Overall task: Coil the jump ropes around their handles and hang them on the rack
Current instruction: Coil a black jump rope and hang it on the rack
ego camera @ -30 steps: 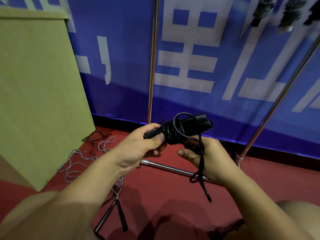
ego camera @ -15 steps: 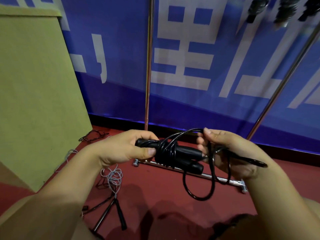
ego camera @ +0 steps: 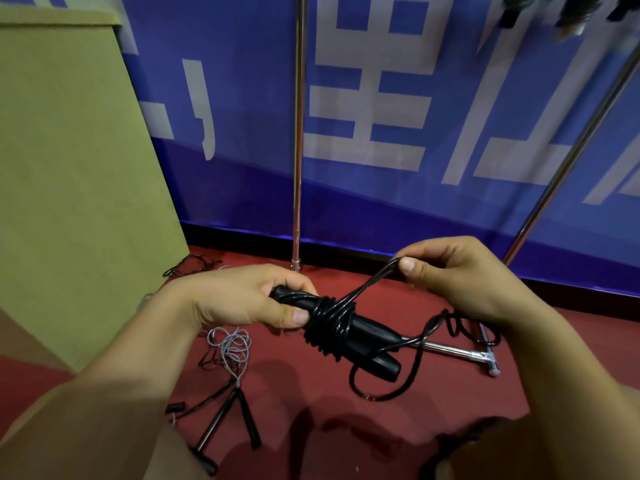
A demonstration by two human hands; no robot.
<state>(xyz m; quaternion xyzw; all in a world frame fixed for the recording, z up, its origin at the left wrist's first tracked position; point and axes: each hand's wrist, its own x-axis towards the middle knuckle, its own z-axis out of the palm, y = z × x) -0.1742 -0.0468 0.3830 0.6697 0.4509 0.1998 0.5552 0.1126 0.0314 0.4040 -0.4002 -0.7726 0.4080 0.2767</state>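
Observation:
My left hand (ego camera: 239,299) grips the near end of two black jump rope handles (ego camera: 372,344) held side by side, with black cord (ego camera: 330,327) wound several turns around their middle. My right hand (ego camera: 457,275) pinches a doubled strand of that cord between thumb and fingers, pulled up and to the right of the coil. A loose loop of the cord (ego camera: 412,372) hangs below the handles. The rack's chrome upright (ego camera: 298,133) stands behind, and its foot bar (ego camera: 460,351) lies on the floor.
More jump ropes lie on the red floor at lower left: a grey cord tangle (ego camera: 230,344) and black handles (ego camera: 228,417). A tan panel (ego camera: 69,168) stands left. A slanted chrome pole (ego camera: 571,150) rises right. Coiled ropes (ego camera: 575,8) hang at top right.
My right hand has risen from beside the handles to up and right, drawing a doubled strand taut from the coil. The handles now tilt down to the right in my left hand.

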